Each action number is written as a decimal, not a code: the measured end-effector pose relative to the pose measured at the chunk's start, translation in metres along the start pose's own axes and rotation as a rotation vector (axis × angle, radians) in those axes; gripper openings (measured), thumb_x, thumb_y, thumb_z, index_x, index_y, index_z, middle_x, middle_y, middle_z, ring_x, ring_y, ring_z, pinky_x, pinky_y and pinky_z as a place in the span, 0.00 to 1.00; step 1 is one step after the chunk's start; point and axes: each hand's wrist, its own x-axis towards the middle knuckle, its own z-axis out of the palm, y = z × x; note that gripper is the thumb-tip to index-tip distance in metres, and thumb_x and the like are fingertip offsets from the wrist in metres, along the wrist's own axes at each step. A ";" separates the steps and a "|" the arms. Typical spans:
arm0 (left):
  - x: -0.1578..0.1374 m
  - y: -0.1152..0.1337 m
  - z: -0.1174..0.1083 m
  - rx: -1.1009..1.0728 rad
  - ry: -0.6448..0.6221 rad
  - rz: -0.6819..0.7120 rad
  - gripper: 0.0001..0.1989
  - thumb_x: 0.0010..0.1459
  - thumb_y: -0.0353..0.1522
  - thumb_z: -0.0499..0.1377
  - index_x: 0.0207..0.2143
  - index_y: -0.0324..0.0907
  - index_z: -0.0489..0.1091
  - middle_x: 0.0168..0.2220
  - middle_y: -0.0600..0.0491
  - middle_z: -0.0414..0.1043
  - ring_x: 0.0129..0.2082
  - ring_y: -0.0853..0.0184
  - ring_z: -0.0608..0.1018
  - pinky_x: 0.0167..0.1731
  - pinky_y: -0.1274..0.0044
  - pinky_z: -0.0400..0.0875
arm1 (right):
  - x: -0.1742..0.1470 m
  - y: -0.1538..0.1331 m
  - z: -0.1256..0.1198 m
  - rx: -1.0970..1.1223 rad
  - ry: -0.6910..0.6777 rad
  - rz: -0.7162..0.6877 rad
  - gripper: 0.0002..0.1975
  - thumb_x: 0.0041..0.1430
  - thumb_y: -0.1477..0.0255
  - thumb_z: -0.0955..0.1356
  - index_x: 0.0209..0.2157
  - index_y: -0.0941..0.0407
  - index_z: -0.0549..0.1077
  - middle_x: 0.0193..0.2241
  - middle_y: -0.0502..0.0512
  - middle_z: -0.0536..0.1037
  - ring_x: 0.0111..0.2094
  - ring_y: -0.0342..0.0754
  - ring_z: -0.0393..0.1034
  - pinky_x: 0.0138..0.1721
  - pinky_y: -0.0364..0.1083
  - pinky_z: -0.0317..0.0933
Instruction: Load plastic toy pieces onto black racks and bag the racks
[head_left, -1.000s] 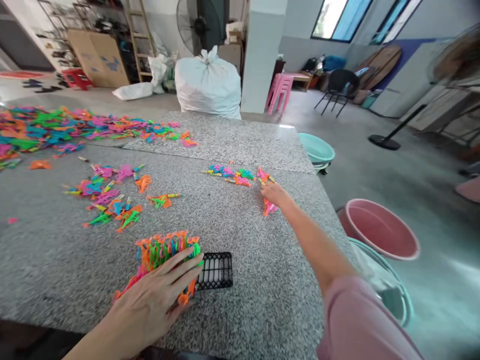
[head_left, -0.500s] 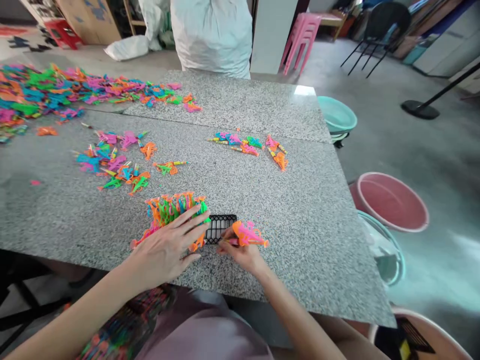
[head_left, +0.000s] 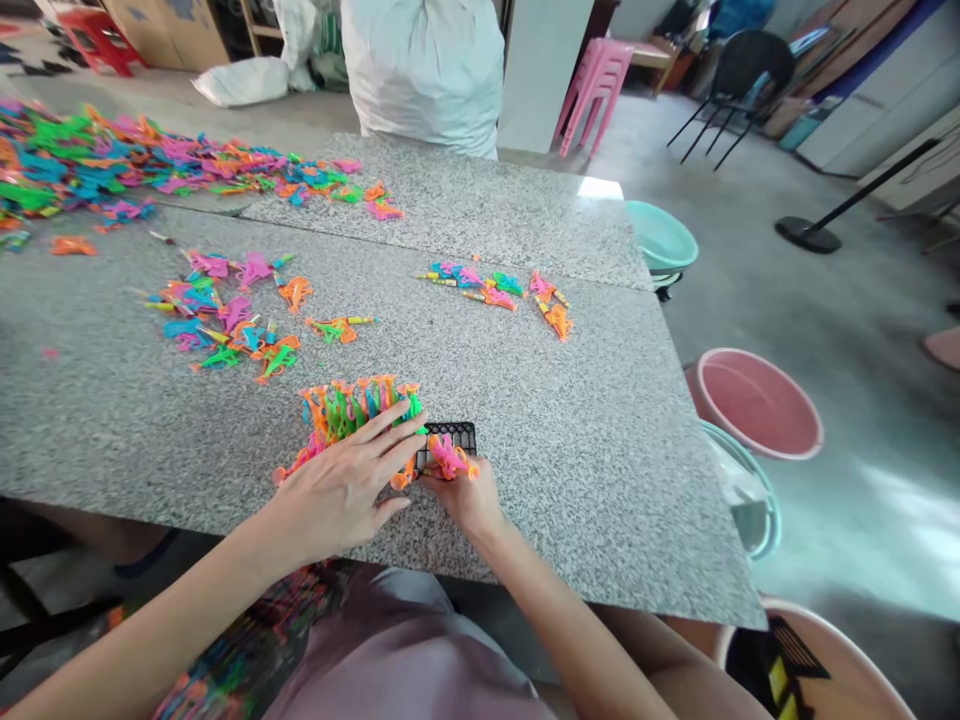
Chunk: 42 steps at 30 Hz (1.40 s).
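Note:
My left hand (head_left: pixel 352 478) lies with fingers stretched out against a packed row of upright plastic pieces (head_left: pixel 349 405) in orange, green, blue and pink. These stand in a black grid rack (head_left: pixel 454 430), whose right-hand cells show bare. At the rack's near side my right hand (head_left: pixel 469 497) is closed on a pink-and-orange plastic toy (head_left: pixel 450 457), held low and tilted over the cells. The fingertips and its lower end are partly hidden. Similar toys with thin striped stick ends lie loose at the left (head_left: pixel 225 310) and farther back (head_left: pixel 480 283).
A big heap of coloured plastic parts (head_left: pixel 120 160) covers the far left of the speckled stone table (head_left: pixel 600 420). A stuffed white sack (head_left: pixel 427 75) stands behind the table. Along the right edge, on the floor, are a pink basin (head_left: pixel 757 400) and a turquoise basin (head_left: pixel 660 235).
My right hand has moved left, bringing the pink-and-orange toy closer to the filled row and over the rack. My left hand has stayed nearly still. The whole view has shifted slightly.

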 end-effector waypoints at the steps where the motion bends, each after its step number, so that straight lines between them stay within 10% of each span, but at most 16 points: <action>1: 0.000 0.001 -0.001 0.002 -0.002 -0.003 0.33 0.59 0.32 0.61 0.65 0.38 0.57 0.67 0.44 0.61 0.71 0.52 0.53 0.64 0.59 0.64 | -0.001 -0.002 -0.001 -0.059 -0.002 0.004 0.03 0.58 0.69 0.72 0.33 0.54 0.77 0.31 0.53 0.83 0.33 0.49 0.77 0.34 0.42 0.64; 7: 0.002 0.005 -0.005 -0.050 0.020 -0.030 0.43 0.59 0.32 0.61 0.71 0.41 0.43 0.69 0.44 0.57 0.71 0.54 0.52 0.63 0.61 0.64 | 0.000 -0.027 -0.012 -0.277 -0.048 0.050 0.08 0.66 0.72 0.64 0.41 0.52 0.75 0.33 0.55 0.83 0.33 0.50 0.78 0.30 0.42 0.61; 17: -0.001 -0.012 0.018 0.049 0.191 0.064 0.33 0.57 0.40 0.63 0.64 0.45 0.63 0.63 0.46 0.67 0.64 0.47 0.67 0.54 0.60 0.75 | 0.020 -0.010 -0.043 -0.086 -0.208 -0.140 0.19 0.51 0.70 0.76 0.46 0.53 0.74 0.38 0.52 0.82 0.38 0.48 0.77 0.39 0.42 0.67; 23: -0.006 -0.020 0.028 0.174 0.259 0.120 0.34 0.56 0.43 0.62 0.65 0.48 0.62 0.65 0.49 0.65 0.62 0.49 0.71 0.48 0.63 0.79 | 0.112 0.078 -0.152 -0.435 0.338 0.256 0.21 0.65 0.72 0.65 0.59 0.58 0.68 0.63 0.67 0.65 0.61 0.55 0.63 0.57 0.52 0.62; 31: -0.018 -0.023 0.028 0.143 0.235 0.109 0.36 0.59 0.41 0.58 0.69 0.51 0.55 0.67 0.53 0.62 0.61 0.53 0.72 0.49 0.68 0.78 | 0.107 0.060 -0.116 -0.821 0.041 0.116 0.16 0.65 0.80 0.60 0.51 0.60 0.73 0.47 0.68 0.75 0.46 0.54 0.74 0.43 0.48 0.68; 38: -0.009 -0.007 0.002 0.242 0.174 0.141 0.31 0.59 0.35 0.56 0.65 0.42 0.62 0.65 0.50 0.64 0.60 0.53 0.73 0.46 0.65 0.81 | 0.179 0.082 -0.178 -0.964 -0.245 -0.316 0.17 0.68 0.82 0.59 0.52 0.57 0.72 0.53 0.63 0.74 0.51 0.52 0.70 0.47 0.47 0.64; 42: -0.007 -0.006 -0.002 0.187 0.118 0.112 0.30 0.61 0.33 0.56 0.65 0.43 0.61 0.66 0.50 0.63 0.64 0.54 0.68 0.52 0.64 0.78 | 0.170 0.095 -0.180 -0.874 -0.296 -0.258 0.15 0.64 0.85 0.60 0.45 0.60 0.75 0.43 0.63 0.80 0.45 0.52 0.74 0.46 0.47 0.64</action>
